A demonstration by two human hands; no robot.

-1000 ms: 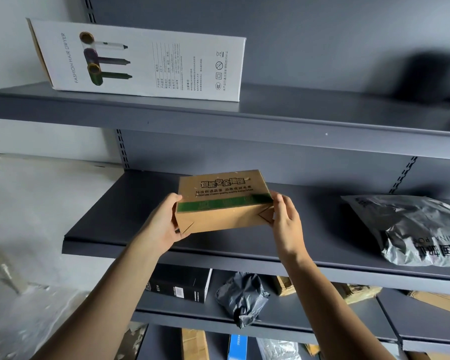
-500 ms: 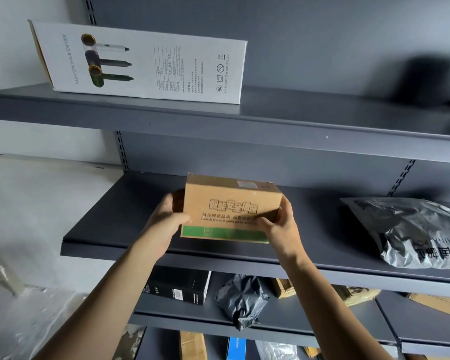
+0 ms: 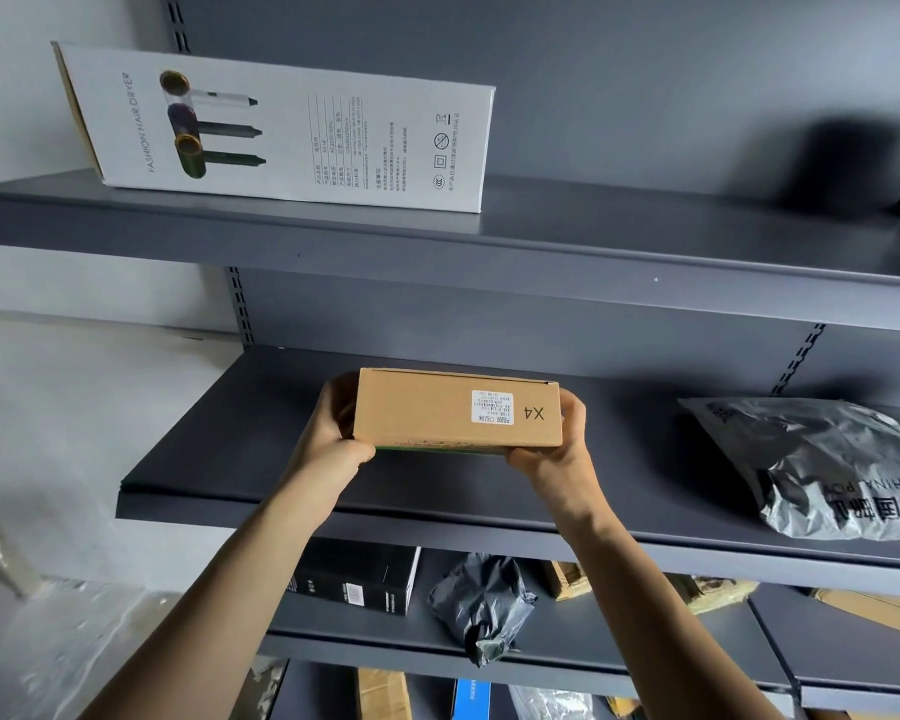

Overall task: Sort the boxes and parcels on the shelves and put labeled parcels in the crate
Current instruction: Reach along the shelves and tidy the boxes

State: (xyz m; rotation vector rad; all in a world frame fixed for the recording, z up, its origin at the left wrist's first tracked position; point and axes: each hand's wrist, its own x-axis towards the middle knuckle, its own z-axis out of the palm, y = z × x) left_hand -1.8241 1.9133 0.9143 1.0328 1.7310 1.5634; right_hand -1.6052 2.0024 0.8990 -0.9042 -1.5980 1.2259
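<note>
Hands: the left hand (image 3: 333,444) grips the left end of the brown box (image 3: 437,413), and the right hand (image 3: 557,454) grips its right end. Each hand has its thumb under the lower front edge and its fingers curled round the end.
Top shelf (image 3: 593,241): a grey metal board that carries the hair dryer box at its left end.
Middle shelf (image 3: 230,459): a grey board behind and below the held box, with the grey parcel at its right end.
Lower shelf (image 3: 619,641): partly hidden by the forearms, it carries the black box and the dark bag.
Hair dryer box (image 3: 292,132): long and white, lying on its side, printed with "FASHION HAIR DRYER" and three dryers.
Grey parcel (image 3: 811,470): a silvery plastic mailer with upside-down dark print, lying flat and well apart from the hands.
Brown box: plain cardboard, held level between both hands over the left half of the middle shelf. A long side faces the camera, and a thin green strip shows along its bottom edge.
Black box (image 3: 354,579): stands left of the dark bag and carries a small pale sticker.
Dark bag (image 3: 481,605): crumpled plastic, between the two forearms.
White label (image 3: 492,406): stuck on the brown box's facing side, right of centre. Its print is too small to read.
X4 mark (image 3: 534,413): handwritten in black, just right of the white label.
</note>
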